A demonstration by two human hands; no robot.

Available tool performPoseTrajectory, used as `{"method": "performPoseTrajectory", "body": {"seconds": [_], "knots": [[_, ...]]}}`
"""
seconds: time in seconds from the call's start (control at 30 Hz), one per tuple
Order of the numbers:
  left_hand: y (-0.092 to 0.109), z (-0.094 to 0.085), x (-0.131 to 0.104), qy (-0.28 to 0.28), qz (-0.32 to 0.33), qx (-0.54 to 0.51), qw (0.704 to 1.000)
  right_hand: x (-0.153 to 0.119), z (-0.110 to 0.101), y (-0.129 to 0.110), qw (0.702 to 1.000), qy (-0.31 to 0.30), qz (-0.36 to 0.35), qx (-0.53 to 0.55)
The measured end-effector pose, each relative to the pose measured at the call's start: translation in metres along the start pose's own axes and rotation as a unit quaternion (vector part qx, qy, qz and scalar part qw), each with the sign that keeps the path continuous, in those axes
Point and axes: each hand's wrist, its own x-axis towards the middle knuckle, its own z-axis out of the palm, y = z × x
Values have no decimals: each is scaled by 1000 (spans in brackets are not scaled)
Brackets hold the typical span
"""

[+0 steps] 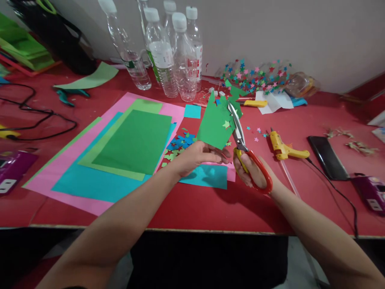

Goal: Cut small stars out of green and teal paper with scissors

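Observation:
My left hand (207,153) pinches the lower edge of a piece of green paper (212,126), which is held up off the table. In my right hand (251,170) is a pair of scissors (246,148) with red and yellow handles, its blades pointing up along the paper's right edge. The blades look nearly closed. Beneath the hands lie a blue paper strip (207,178) and some pink paper. Small paper stars and scraps (177,146) in blue, light green and red are heaped left of the green piece.
Stacked coloured sheets (132,142) cover the left of the red table (222,212). Plastic bottles (162,60) stand at the back. A star cluster (255,78) and a yellow cutter (255,103) lie behind. Rightward are a glue gun (284,146), its cord and a phone (327,157).

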Motion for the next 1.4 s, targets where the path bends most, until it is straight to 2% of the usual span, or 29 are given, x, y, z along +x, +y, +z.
{"method": "performPoseTrajectory", "body": {"seconds": [0.07,0.13,0.2,0.3,0.53,0.7,0.83,1.03,1.4], "knots": [[-2,4,0,59,48,-8,997,-2,3,-4,1000,17,-2,-22],[-2,5,1,152,106,-39,982,-4,5,-9,999,21,4,-42],[2,3,3,212,147,-67,964,-5,6,-14,998,17,8,-51],[8,-1,3,238,177,-66,953,-6,6,-17,999,10,12,-48],[15,-7,-2,326,207,41,921,-4,2,-13,998,-4,33,-58],[18,-11,-2,379,214,58,898,-4,-2,-11,996,-20,0,-92],[20,-13,-2,398,176,34,900,-5,-4,-10,994,-34,5,-104],[22,-8,-4,362,135,-31,922,-8,-2,-13,992,-49,-11,-118],[24,-11,-6,392,167,32,904,-9,-2,-15,992,-57,-14,-113]]}}
